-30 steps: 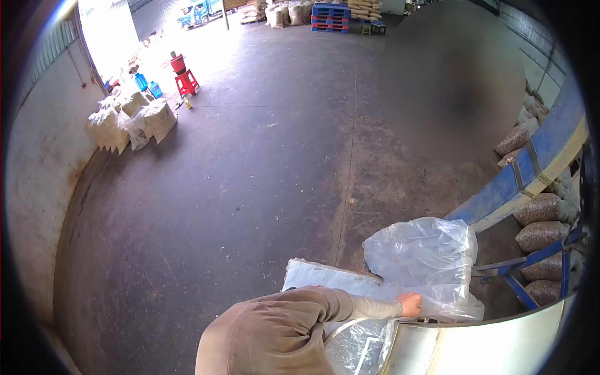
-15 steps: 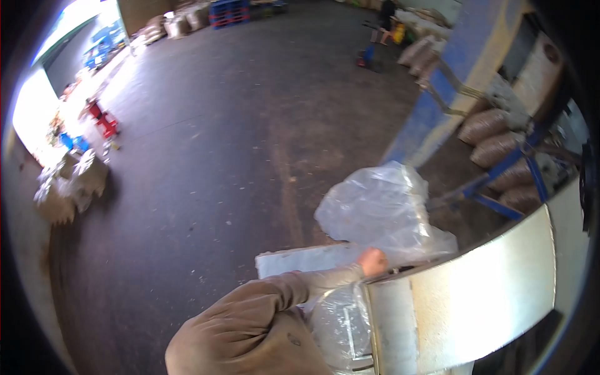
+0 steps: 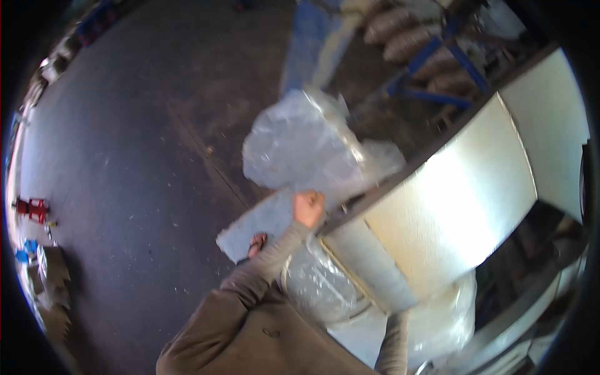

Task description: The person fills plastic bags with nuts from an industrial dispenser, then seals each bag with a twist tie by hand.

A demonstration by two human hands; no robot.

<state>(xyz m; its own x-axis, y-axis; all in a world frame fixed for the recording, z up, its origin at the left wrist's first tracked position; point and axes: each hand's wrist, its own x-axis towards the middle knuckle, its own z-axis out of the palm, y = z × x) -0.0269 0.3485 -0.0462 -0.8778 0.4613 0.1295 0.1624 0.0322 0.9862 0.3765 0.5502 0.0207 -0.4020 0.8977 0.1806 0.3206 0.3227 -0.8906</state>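
Note:
My left hand is closed in a fist at the near-left end of the metal chute. What it grips, if anything, is hidden. Just beyond it lies a heap of clear plastic bags. A clear plastic bag hangs open below the chute's end, close to my body. My right sleeve reaches up beneath the chute, which hides the right hand. More clear plastic bulges out under the chute beside that sleeve.
A foot shows at a grey board on the floor. Filled sacks are stacked behind a blue metal frame, near a blue post. A red jack-like object and bundled sacks stand at left.
My view has turned right and down, so the chute and bags sit further left. My right sleeve has come into sight under the chute. The left hand stays closed by the chute's end.

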